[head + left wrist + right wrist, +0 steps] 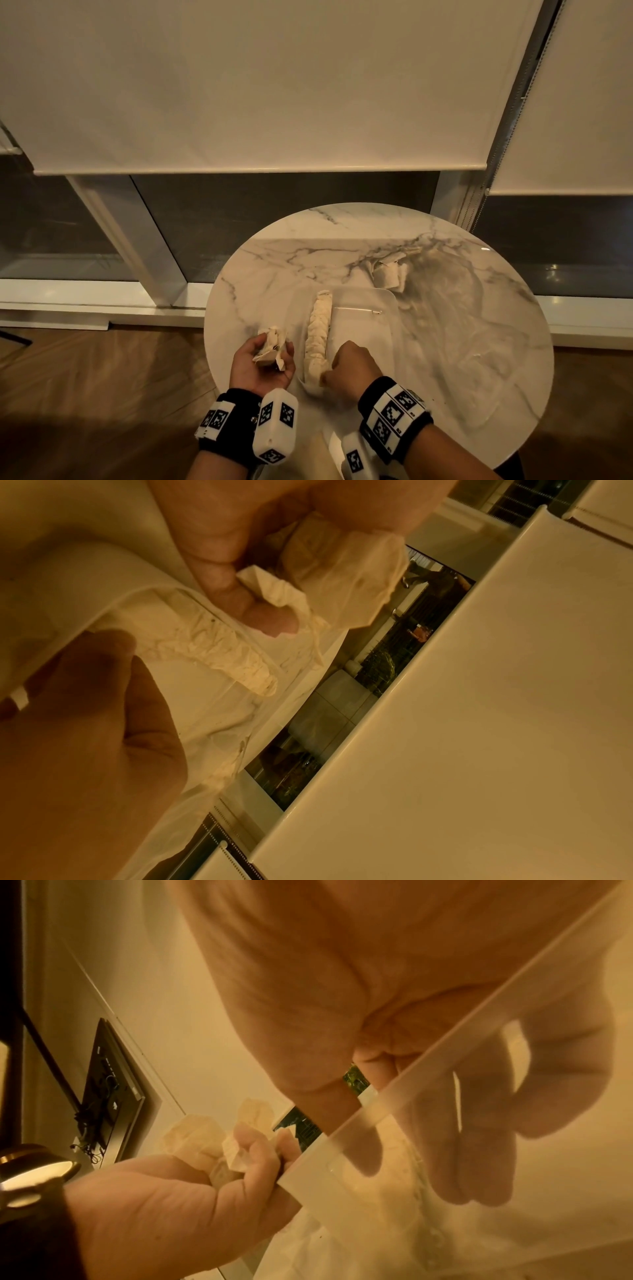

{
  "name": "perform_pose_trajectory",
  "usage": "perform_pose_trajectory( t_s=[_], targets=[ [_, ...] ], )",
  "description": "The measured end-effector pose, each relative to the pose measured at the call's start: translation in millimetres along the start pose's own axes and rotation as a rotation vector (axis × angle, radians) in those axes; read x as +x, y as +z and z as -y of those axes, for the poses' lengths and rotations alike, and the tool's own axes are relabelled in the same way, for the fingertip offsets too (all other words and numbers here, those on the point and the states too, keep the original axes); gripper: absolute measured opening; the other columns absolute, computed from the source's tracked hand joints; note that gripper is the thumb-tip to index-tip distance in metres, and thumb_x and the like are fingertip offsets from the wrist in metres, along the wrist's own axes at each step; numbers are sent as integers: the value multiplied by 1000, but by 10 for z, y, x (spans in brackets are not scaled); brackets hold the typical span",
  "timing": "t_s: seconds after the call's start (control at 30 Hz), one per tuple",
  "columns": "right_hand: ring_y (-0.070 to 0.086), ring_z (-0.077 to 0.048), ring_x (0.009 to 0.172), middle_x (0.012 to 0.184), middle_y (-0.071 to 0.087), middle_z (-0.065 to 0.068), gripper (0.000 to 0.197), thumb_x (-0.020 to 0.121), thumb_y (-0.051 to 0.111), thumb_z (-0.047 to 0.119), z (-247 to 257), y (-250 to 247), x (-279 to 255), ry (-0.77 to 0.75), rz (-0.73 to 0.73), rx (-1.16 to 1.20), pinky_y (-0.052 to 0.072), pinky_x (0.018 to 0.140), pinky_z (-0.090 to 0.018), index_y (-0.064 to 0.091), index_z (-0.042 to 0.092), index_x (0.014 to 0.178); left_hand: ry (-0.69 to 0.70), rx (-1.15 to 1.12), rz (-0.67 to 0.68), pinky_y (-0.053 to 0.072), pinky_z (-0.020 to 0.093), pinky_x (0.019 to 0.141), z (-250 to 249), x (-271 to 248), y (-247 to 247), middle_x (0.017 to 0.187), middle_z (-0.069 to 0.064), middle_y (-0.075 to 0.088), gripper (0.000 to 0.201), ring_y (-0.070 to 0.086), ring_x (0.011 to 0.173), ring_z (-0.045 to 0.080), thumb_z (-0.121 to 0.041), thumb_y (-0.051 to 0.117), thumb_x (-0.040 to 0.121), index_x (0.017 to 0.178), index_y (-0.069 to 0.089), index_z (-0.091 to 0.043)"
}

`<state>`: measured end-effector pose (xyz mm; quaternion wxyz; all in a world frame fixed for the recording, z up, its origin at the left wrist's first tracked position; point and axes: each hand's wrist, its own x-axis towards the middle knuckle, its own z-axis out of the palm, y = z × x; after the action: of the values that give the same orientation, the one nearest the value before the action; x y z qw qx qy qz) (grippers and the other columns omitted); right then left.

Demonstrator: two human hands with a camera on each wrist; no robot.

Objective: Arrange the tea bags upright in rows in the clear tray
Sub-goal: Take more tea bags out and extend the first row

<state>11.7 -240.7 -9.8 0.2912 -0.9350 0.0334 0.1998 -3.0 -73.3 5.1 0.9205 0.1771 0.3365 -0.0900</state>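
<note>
- Nearest the lens, two wrists in black bands carrying white marker blocks (275, 428) reach over the near edge of a round marble table (462, 359).
- The left hand (262, 366), palm up at about 7 o'clock on the tabletop, curls its fingers (240, 596) around a small bunch of crumpled tea bags (272, 347), gripping them just left of the tray.
- The right hand (352, 371), at 6 o'clock, is curled at the near end of the clear tray (370, 329); the wrist view shows its fingers (479, 1164) inside, behind the transparent wall, touching the near end of the row. Whether they pinch a bag cannot be told.
- A single row of tea bags (319, 339) stands packed along the tray's left wall, running from 6 towards 12 o'clock.
- A loose pile of tea bags (390, 274) lies on the marble at about 1 o'clock, just beyond the tray's far right corner.
- Behind the table, pale roller blinds (239, 85) hang partly lowered over dark window glass.
</note>
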Motion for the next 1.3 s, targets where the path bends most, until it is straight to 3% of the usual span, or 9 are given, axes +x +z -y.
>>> perform_pose_trajectory(
  t_s=[0.07, 0.2, 0.53, 0.77, 0.9, 1.0, 1.13, 1.2, 1.3],
  targets=[
    [65, -24, 103, 114, 67, -8, 45, 78, 76, 34, 25, 7, 40, 3, 3, 0, 48, 74, -25, 61, 12, 113, -4, 1, -10, 49, 23, 44, 13, -3, -2, 76, 12, 64, 17, 57, 75, 27, -18, 56, 79, 89, 62, -6],
    [68, -25, 98, 107, 71, -8, 30, 78, 72, 27, 91, 4, 118, -12, -23, -1, 54, 79, -27, 67, 13, 104, -14, -2, -8, 49, 23, 44, 30, 2, -25, 74, 12, 65, 17, 57, 74, 26, -21, 52, 89, 88, 61, -6],
    [68, -24, 94, 102, 71, -8, 24, 78, 65, 22, 84, 93, 170, -9, -53, 55, 56, 79, -28, 68, 13, 100, -9, -7, -1, 49, 24, 48, 32, 38, -54, 80, 11, 64, 20, 58, 75, 26, -18, 57, 76, 92, 61, -7],
    [67, -18, 89, 100, 68, -3, 43, 65, 81, 32, 83, 82, 150, -1, -14, 60, 53, 70, -26, 64, 17, 101, -12, -2, -6, 49, 24, 47, 38, 33, -56, 82, 11, 63, 20, 59, 76, 27, -18, 58, 76, 92, 61, -7],
    [67, -20, 96, 107, 69, -3, 51, 64, 87, 33, 80, 107, 160, -43, -18, 33, 54, 78, -26, 63, 17, 106, -2, 6, -4, 49, 24, 48, 40, 9, -24, 81, 11, 63, 18, 59, 76, 27, -19, 57, 79, 92, 61, -7],
    [66, -19, 94, 104, 67, -1, 52, 63, 88, 37, 71, 55, 107, -64, -17, 28, 53, 77, -27, 61, 20, 104, 3, 15, 13, 49, 23, 47, 30, -39, 26, 77, 12, 65, 16, 58, 75, 26, -21, 54, 86, 91, 62, -7],
    [64, -14, 81, 91, 69, 4, 30, 72, 77, 41, 71, -125, -44, -189, -86, 93, 52, 70, -27, 61, 27, 93, 4, 42, 59, 49, 24, 47, 58, -142, 128, 78, 12, 65, 16, 58, 75, 26, -20, 59, 78, 88, 63, -7],
    [63, -8, 67, 74, 68, 6, 19, 79, 72, 44, 89, -214, -147, -310, -149, 259, 51, 63, -24, 64, 28, 85, 5, 69, 75, 49, 24, 48, 107, -179, 185, 79, 12, 65, 18, 59, 73, 26, -20, 61, 76, 89, 63, -7],
    [59, -8, 59, 64, 66, 5, 27, 86, 69, 49, 128, -335, -327, -411, -202, 525, 50, 60, -28, 69, 23, 76, 16, 128, 93, 49, 24, 51, 211, -212, 266, 81, 11, 67, 23, 62, 67, 23, -22, 62, 77, 96, 64, -9]
  ],
)
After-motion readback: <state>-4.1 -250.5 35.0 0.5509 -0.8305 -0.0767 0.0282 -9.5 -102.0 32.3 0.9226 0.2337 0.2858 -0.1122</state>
